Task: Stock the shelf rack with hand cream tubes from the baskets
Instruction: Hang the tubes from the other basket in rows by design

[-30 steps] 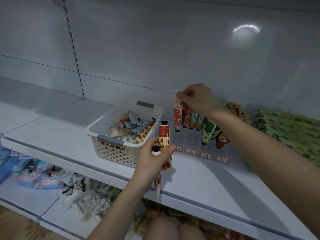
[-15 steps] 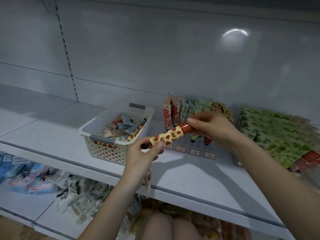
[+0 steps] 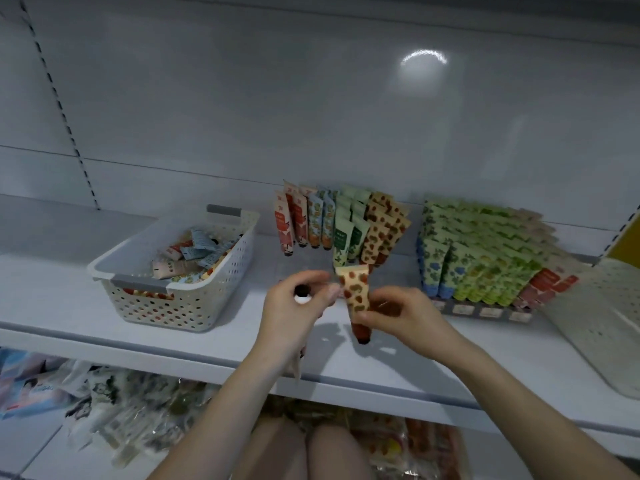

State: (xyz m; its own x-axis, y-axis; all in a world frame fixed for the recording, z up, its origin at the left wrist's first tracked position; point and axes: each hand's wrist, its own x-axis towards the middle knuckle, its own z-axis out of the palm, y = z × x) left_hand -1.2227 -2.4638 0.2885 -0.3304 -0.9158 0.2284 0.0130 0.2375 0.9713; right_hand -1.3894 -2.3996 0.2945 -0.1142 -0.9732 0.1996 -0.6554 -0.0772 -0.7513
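My right hand [image 3: 403,315] pinches a cream tube with red-brown spots [image 3: 356,292], held upright with its red cap pointing down above the shelf. My left hand [image 3: 294,306] grips another tube [image 3: 302,294] whose dark cap shows at the top of my fist; its tail hangs below my palm. A white perforated basket [image 3: 180,306] with several loose tubes stands to the left. Behind my hands a clear shelf rack [image 3: 346,220] holds rows of upright tubes.
A second rack [image 3: 485,258] packed with green, blue and red tubes stands to the right. A white perforated basket [image 3: 602,327] lies at the far right edge. The white shelf [image 3: 69,306] has bagged goods on the level below. My knees show at the bottom.
My right hand left the rack, took the spotted tube from my left hand and turned it cap down. The camera view shifted right, bringing the second rack into view.
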